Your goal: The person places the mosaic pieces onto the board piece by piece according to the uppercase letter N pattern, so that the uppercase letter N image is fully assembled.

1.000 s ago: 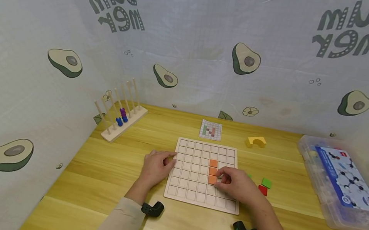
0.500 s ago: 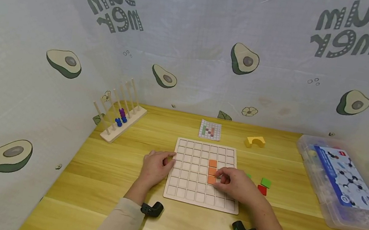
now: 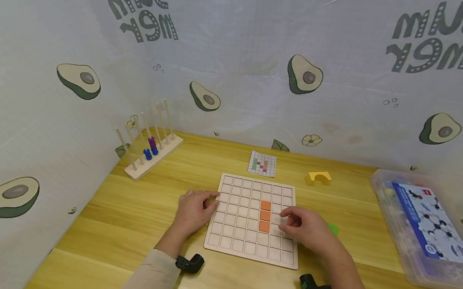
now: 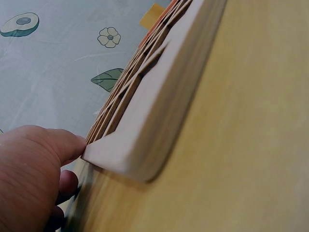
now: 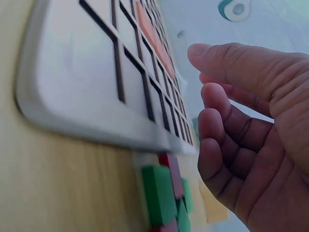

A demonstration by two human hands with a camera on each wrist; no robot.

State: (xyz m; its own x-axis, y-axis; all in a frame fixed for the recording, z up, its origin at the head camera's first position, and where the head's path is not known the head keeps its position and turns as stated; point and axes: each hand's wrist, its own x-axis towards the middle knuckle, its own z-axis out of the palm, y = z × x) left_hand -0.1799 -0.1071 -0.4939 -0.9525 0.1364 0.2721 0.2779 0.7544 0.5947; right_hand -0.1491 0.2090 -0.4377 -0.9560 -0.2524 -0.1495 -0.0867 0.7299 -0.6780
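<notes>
A square wooden grid board [image 3: 230, 220] lies on the table before me. Three orange square tiles [image 3: 264, 216] sit in one of its columns, right of the middle. At the board's left edge rests my left hand [image 3: 195, 210], its thumb and forefinger touching the rim; the left wrist view shows the thumb against the board's side. Over the right-hand columns hovers my right hand [image 3: 306, 228], fingers loosely bent and nothing between them. Beyond it, a green tile [image 3: 333, 228] shows partly. The right wrist view has green tiles [image 5: 159, 195] and a red tile [image 5: 173, 176] beside the board.
A printed grid card [image 3: 262, 163] lies behind the board, with a yellow arch block [image 3: 319, 177] to its right. At the left stands a wooden peg rack [image 3: 152, 161] with blue and purple beads. A clear plastic box [image 3: 387, 209] occupies the right side.
My right hand has drawn back to the right, away from the orange tiles, and its fingers no longer touch them. The left hand stays at the board's edge.
</notes>
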